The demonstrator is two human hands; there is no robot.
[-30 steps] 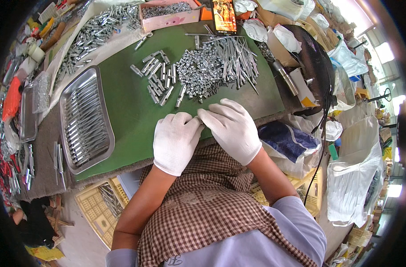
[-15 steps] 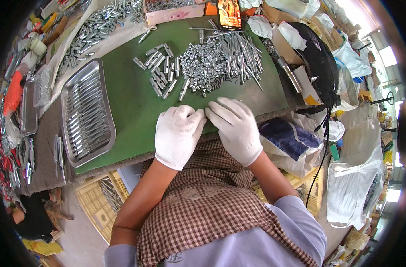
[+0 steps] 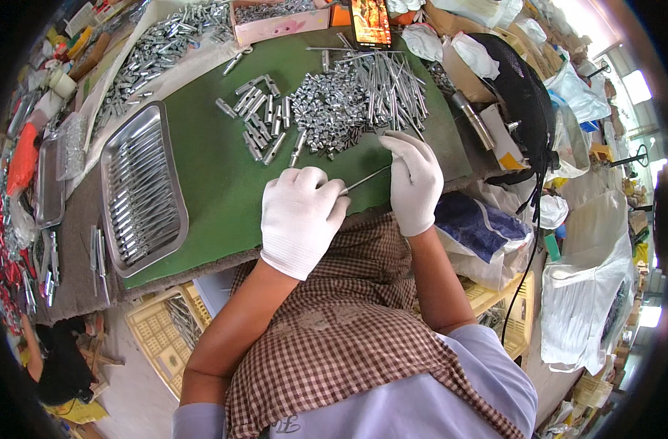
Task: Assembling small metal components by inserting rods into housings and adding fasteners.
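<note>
Both my hands wear white knit gloves above the near part of the green work mat (image 3: 209,183). My left hand (image 3: 301,219) is closed on one end of a thin metal rod (image 3: 366,178). The rod slants up to the right, its far end reaching the edge of my right hand (image 3: 416,183). That hand has its fingers stretched out and does not wrap the rod. Beyond my hands lie a heap of small metal fittings (image 3: 326,110), a bundle of thin rods (image 3: 392,91) and several metal sleeves (image 3: 257,121). Whatever sits inside my left fist is hidden.
At the left, a steel tray (image 3: 182,219) holds a row of rod assemblies. A lit phone (image 3: 370,23) and a pink box of metal parts (image 3: 282,26) stand at the far edge. A black bag (image 3: 520,102) is at the right. Yellow crates (image 3: 154,340) sit below the table.
My hands, close together before, are now apart. The right hand has moved right with its fingers straightened, and the thin rod now shows between the hands.
</note>
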